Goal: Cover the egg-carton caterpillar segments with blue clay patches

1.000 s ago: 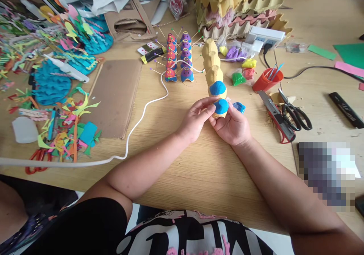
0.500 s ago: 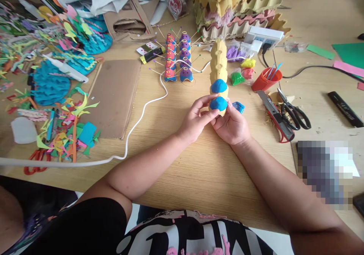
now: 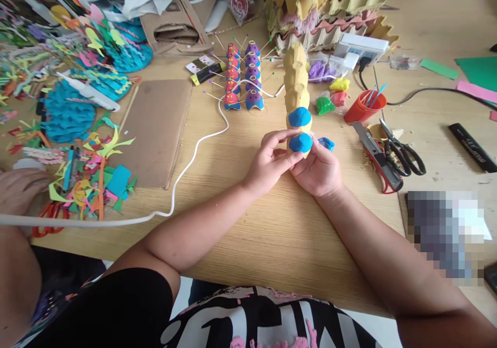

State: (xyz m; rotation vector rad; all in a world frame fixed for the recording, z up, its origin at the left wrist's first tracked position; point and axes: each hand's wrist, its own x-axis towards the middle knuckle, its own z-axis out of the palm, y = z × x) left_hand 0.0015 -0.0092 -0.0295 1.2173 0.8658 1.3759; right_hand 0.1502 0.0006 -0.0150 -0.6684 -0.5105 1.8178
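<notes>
Between my hands is a yellow egg-carton strip (image 3: 297,86), held lengthwise with its far end raised and pointing away from me. Blue clay (image 3: 300,143) covers the bump nearest me, and a second blue clay cap (image 3: 300,116) sits on the bump beyond it. My left hand (image 3: 272,156) grips the near end from the left, its thumb on the nearest blue cap. From the right, my right hand (image 3: 318,168) holds the same end, its thumb along the edge and other fingers partly hidden beneath. A small blue clay packet (image 3: 326,144) lies just beyond my right hand.
Two finished carton caterpillars, one red (image 3: 232,78) and one purple (image 3: 253,76), stand beyond. A white cord (image 3: 194,156) crosses the table leftward. Right are an orange cup (image 3: 365,105), a utility knife (image 3: 376,156) and scissors (image 3: 404,148). Another person's hand (image 3: 23,187) rests by paper scraps.
The strip's far end has lifted and swung slightly left in my hands. Another person's hand has come in at the left edge, over the white piece there.
</notes>
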